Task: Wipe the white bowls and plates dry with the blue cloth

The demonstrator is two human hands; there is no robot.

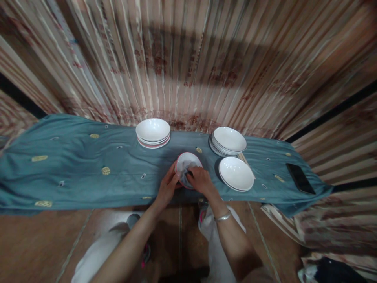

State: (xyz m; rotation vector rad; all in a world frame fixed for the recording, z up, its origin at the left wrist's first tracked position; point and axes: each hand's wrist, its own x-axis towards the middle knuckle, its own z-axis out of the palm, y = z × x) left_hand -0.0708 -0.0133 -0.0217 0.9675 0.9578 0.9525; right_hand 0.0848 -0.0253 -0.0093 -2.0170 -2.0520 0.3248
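Note:
Near the table's front edge, a white bowl (188, 157) with a red rim is tilted toward me. My left hand (169, 181) grips its left side, thumb at the rim. Inside the bowl my right hand (200, 180) is closed on a crumpled greyish cloth (185, 175), pressed against the inner surface. A small dark patch shows by the right fingers; I cannot make out what it is. The underside of the bowl is hidden.
Stacked white bowls (153, 130) stand at the back left. Another stack of bowls (230, 139) is at the back right, with more bowls (236, 173) in front of it. A black phone (300, 178) lies at the right end of the teal tablecloth (79, 161). Behind hangs a striped curtain (182, 70).

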